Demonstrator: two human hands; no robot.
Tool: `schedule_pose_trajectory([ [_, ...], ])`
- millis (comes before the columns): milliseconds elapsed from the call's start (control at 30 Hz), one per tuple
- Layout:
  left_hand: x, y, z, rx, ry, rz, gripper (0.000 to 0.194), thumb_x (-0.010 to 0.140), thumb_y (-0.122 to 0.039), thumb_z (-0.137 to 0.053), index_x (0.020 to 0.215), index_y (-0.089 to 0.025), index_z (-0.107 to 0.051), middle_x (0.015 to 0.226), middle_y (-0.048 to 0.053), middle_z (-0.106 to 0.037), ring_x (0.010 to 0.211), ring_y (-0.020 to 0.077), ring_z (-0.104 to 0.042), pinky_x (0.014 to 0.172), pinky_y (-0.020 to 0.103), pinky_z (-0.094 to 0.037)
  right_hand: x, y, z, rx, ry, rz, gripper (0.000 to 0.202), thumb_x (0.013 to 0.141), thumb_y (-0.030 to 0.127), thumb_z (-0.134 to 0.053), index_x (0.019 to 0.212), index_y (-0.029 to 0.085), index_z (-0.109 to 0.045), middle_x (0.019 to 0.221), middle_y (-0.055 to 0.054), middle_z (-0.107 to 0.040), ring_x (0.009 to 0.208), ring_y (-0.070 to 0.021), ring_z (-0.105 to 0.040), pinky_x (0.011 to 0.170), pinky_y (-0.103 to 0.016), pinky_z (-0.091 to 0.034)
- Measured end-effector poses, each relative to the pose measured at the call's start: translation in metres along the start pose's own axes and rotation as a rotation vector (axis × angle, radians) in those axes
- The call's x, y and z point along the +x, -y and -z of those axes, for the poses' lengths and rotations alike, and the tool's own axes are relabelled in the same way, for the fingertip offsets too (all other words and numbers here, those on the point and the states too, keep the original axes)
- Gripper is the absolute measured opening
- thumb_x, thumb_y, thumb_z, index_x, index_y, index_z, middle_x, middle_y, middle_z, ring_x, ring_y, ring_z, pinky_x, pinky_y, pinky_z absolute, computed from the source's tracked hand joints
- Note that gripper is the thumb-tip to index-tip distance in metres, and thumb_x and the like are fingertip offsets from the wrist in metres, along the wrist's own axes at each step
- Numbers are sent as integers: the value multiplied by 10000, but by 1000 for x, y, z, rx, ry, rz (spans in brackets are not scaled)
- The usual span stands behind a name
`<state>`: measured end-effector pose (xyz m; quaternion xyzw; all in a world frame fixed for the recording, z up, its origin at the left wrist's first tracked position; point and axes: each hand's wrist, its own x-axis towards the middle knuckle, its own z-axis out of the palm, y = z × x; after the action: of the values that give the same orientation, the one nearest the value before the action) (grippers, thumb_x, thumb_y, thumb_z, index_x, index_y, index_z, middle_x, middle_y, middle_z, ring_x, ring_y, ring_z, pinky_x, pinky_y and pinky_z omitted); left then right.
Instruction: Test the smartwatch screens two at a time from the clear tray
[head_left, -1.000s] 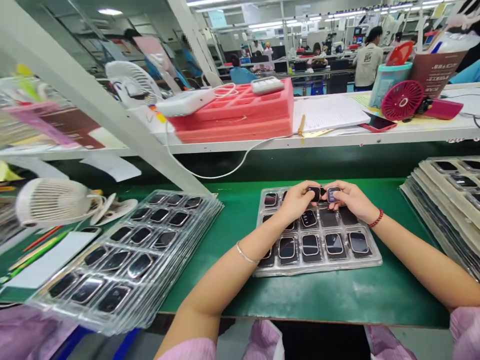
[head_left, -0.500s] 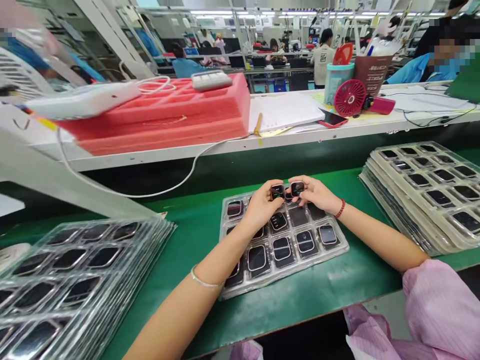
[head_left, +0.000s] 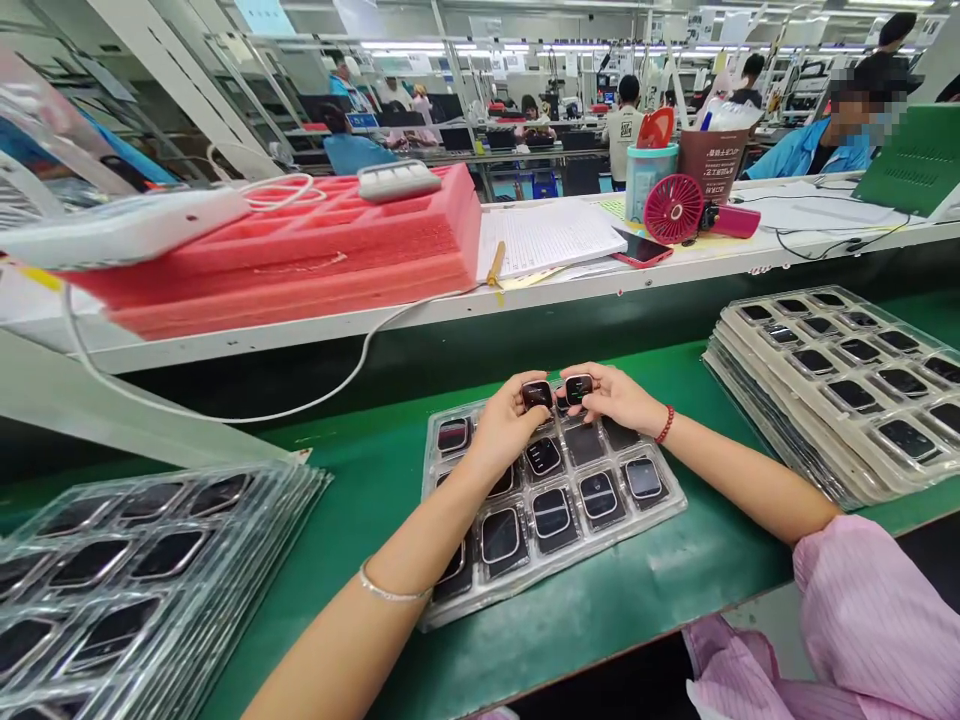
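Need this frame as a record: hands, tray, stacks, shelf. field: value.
Left hand: holds a dark-screened watch-like device
Right hand: holds a second watch-like device
Work tray: on green bench, below hands; more devices in pockets, some hidden by hands and forearm
Left stack: clear trays, devices in top one
Right stack: trays, devices in top one
Shelf: red foam block, papers, phone, pink fan
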<state>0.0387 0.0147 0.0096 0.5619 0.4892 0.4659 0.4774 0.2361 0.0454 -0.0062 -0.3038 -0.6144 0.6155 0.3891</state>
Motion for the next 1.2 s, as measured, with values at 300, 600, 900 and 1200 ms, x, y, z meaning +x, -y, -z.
schedule_pose_trajectory([
  [300, -2, -3, 1, -32, 18, 2, 568, 647, -210, -689, 1205, -165, -599, 966, 47, -706, 863, 194, -662, 847, 345, -507, 1, -4, 2, -17, 12, 3, 500, 750, 27, -544, 1226, 177, -570, 1112, -75, -730, 793, -131, -743, 588, -173, -598],
  [600, -3, -6, 1, -17, 26, 20, 529, 679, -292, -713, 1179, -150, -611, 907, 45, -708, 811, 195, -661, 812, 355, -525, 1, -4, 2, -28, 19, 18, 455, 789, 69, -567, 1232, 169, -562, 1118, -86, -727, 779, -129, -743, 588, -179, -599],
  [900, -2, -3, 2, 3, 21, 18, 498, 695, -270, -705, 1176, -168, -626, 880, 32, -717, 727, 176, -660, 779, 345, -538, 0, -1, 1, -9, 15, -6, 462, 777, 62, -569, 1225, 177, -565, 1101, -78, -730, 773, -129, -742, 581, -177, -597],
  [1200, 2, 0, 3, -6, 93, -57, 583, 548, -74, -492, 1107, -180, -624, 1051, 45, -706, 972, 205, -663, 927, 372, -527, 2, -3, 4, -76, 44, 70, 571, 687, 29, -495, 1232, 188, -559, 1154, -52, -691, 901, -160, -725, 623, -201, -613],
])
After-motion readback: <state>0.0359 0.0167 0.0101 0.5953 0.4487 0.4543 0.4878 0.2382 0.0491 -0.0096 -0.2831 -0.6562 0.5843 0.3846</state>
